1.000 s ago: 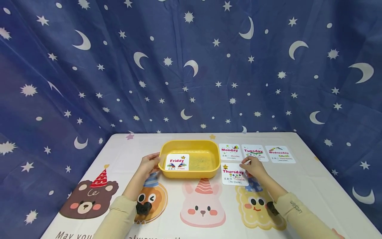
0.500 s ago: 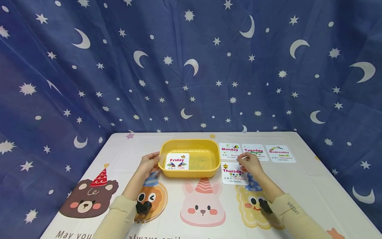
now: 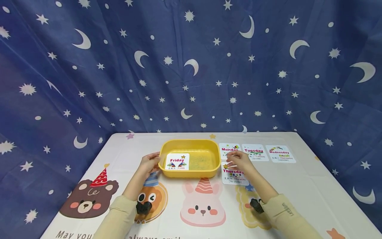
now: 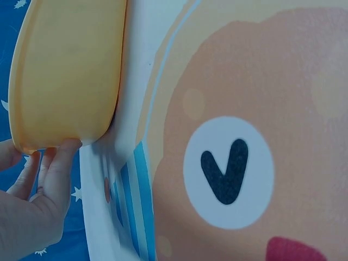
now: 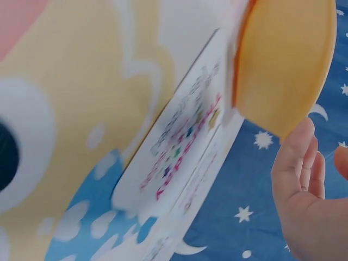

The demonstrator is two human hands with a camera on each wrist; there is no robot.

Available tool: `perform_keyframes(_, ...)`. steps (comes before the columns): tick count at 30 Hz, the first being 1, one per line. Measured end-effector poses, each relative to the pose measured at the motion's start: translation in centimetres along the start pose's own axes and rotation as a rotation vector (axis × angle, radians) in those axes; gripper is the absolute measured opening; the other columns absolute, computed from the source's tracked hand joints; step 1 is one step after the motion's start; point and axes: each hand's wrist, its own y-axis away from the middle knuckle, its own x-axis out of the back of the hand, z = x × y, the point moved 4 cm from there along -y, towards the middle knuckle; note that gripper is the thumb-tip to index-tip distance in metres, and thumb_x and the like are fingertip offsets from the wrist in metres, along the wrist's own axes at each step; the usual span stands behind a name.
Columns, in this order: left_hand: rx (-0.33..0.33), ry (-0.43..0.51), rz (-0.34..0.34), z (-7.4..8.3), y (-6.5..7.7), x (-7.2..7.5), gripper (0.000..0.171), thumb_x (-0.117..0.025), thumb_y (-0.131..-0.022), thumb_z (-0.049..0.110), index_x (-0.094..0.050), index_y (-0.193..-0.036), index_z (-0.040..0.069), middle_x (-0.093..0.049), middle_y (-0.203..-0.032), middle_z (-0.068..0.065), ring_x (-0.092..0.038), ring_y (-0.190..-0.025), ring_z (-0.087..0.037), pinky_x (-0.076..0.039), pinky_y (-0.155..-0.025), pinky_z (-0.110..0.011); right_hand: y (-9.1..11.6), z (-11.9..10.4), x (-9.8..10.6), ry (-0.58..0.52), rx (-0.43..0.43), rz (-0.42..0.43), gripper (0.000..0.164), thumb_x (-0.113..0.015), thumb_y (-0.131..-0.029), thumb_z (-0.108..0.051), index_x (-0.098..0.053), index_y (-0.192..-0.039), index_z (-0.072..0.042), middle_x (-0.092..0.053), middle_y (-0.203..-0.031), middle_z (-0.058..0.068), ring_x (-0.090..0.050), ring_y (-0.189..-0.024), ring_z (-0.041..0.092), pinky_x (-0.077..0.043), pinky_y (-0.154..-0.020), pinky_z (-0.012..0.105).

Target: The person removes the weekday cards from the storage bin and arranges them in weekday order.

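Note:
At the left end of a yellow plastic tray, my left hand holds the rim, its fingertips on the outer wall in the left wrist view. Inside that tray lies a Friday card. My right hand is over the upper part of the Thursday card and hides some of the Monday card. Nothing shows between its fingers. In the right wrist view its loosely bent fingers are close to the tray's end; whether they touch it I cannot tell.
Right of the Monday card, the Tuesday card and the Wednesday card lie in a row. A white tablecloth with printed cartoon animals covers the table. Behind it hangs a blue curtain with moons and stars.
My right hand has moved left, from the Thursday card's upper right corner toward the tray's right end. The Thursday card stays in place. My left hand and the tray have not moved.

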Motion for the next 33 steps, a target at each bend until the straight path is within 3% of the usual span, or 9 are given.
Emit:
perform_keyframes(8, -0.008, 0.002, -0.002, -0.1, -0.1, 0.0, 0.042, -0.046, -0.097, 0.006, -0.043, -0.138, -0.001, -0.048, -0.133, -0.026, -0.061, -0.078, -0.013, -0.059, -0.072, -0.027, 0.3, -0.9, -1.5, -0.081, 0.018, -0.062, 0.034, -0.048, -0.096, -0.011, -0.049, -0.124, 0.008, -0.065, -0.093, 0.008, -0.068, -0.081, 0.017, -0.058, -0.083, 0.038)
perform_keyframes(16, -0.016, 0.005, 0.006, 0.0, 0.0, 0.0, 0.042, -0.046, -0.097, 0.004, -0.043, -0.138, -0.001, -0.048, -0.131, -0.025, -0.061, -0.074, -0.011, -0.059, -0.068, -0.025, 0.3, -1.7, -2.9, -0.122, 0.014, -0.117, 0.038, -0.048, -0.095, -0.009, -0.046, -0.128, 0.011, -0.067, -0.093, 0.005, -0.067, -0.081, 0.013, -0.058, -0.082, 0.034)
perform_keyframes(20, -0.016, 0.007, 0.002, -0.1, -0.1, 0.1, 0.042, -0.046, -0.097, 0.005, -0.043, -0.138, -0.001, -0.048, -0.131, -0.025, -0.060, -0.073, -0.011, -0.058, -0.067, -0.024, 0.2, -2.5, -3.9, -0.117, 0.039, -0.164, 0.038, -0.048, -0.097, -0.011, -0.046, -0.128, 0.010, -0.067, -0.101, 0.012, -0.067, -0.085, 0.015, -0.059, -0.079, 0.029)
perform_keyframes(27, -0.012, 0.001, 0.000, -0.3, -0.1, 0.0, 0.041, -0.047, -0.097, 0.006, -0.044, -0.137, -0.001, -0.050, -0.128, -0.024, -0.059, -0.074, -0.012, -0.058, -0.067, -0.024, -0.3, -3.2, -5.6, -0.087, 0.025, -0.179, 0.034, -0.051, -0.095, -0.009, -0.050, -0.124, 0.009, -0.062, -0.112, 0.025, -0.068, -0.090, 0.023, -0.058, -0.083, 0.034)
perform_keyframes(33, -0.012, 0.004, -0.003, -0.2, -0.1, 0.0, 0.042, -0.047, -0.097, 0.006, -0.043, -0.138, -0.001, -0.049, -0.130, -0.024, -0.059, -0.074, -0.011, -0.058, -0.068, -0.024, -0.8, -3.5, -6.4, -0.066, 0.017, -0.183, 0.033, -0.052, -0.095, -0.010, -0.052, -0.123, 0.008, -0.064, -0.109, 0.024, -0.068, -0.082, 0.017, -0.059, -0.080, 0.033)
